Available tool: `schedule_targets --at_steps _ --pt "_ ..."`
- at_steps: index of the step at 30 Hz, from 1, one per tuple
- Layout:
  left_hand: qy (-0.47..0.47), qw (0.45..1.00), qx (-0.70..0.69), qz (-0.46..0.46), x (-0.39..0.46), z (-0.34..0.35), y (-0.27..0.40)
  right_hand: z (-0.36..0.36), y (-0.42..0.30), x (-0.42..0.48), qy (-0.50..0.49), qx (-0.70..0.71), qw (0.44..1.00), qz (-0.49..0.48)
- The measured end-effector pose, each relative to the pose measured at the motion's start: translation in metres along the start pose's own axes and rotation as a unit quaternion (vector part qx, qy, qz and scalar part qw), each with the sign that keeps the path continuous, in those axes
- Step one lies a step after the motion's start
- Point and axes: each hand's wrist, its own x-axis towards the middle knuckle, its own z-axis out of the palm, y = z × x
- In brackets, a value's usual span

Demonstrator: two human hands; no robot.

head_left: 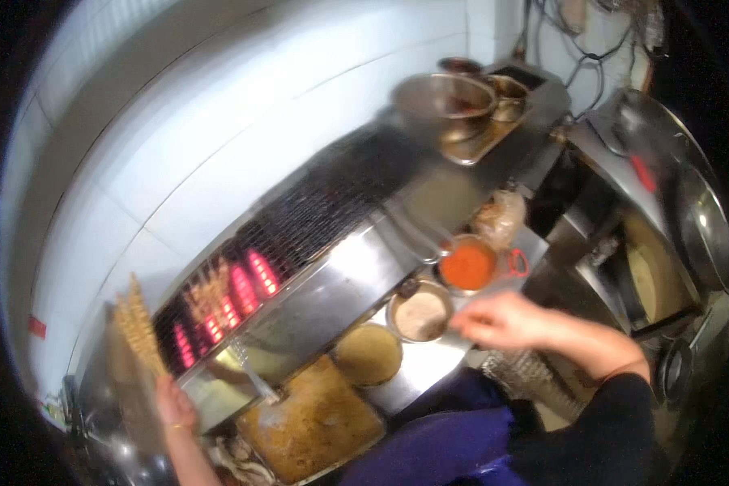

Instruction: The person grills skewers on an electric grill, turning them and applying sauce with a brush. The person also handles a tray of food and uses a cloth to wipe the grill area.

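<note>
My left hand, at the lower left, grips a bundle of skewers by the stick ends. The skewered food points up, beside the end of a grill with red glowing heating elements. More skewers lie over the glow. On the right, my right hand hovers at the rim of a round container of pale powder. Its fingers are bunched and blurred, so whether they pinch anything cannot be told. A container of orange-red powder stands just beyond, and a yellowish round container nearer me.
A brown-stained tray sits close before me, with a metal-handled utensil at its far edge. Behind the red powder is a plastic bag. A large metal bowl stands at the back by the tiled wall. Cables hang upper right.
</note>
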Motion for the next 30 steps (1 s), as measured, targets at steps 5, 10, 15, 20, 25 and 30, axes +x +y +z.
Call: schedule_targets --at_steps 5,10,15,20,25,30 --pt "-0.133 0.99 0.004 0.048 -0.051 0.079 0.025 -0.173 0.029 0.035 0.253 -0.144 0.957 -0.005" --pt "-0.156 0.987 0.05 0.009 -0.093 0.21 -0.003 -0.316 0.12 0.094 0.322 -0.295 0.887 0.148" --pt "-0.19 0.97 0.147 -0.032 -0.098 0.322 -0.049 -0.38 0.227 0.166 0.252 -0.266 0.928 0.061" --pt "-0.22 0.888 0.361 0.18 -0.076 0.323 -0.053 -0.404 0.215 0.203 0.201 -0.244 0.945 0.085" --pt "-0.249 0.798 0.532 0.138 -0.095 0.382 -0.047 -0.457 0.236 0.208 0.2 -0.254 0.941 0.1" --pt "-0.207 0.852 0.479 0.045 -0.085 0.359 -0.045 -0.498 0.234 0.183 0.307 -0.029 0.944 0.121"
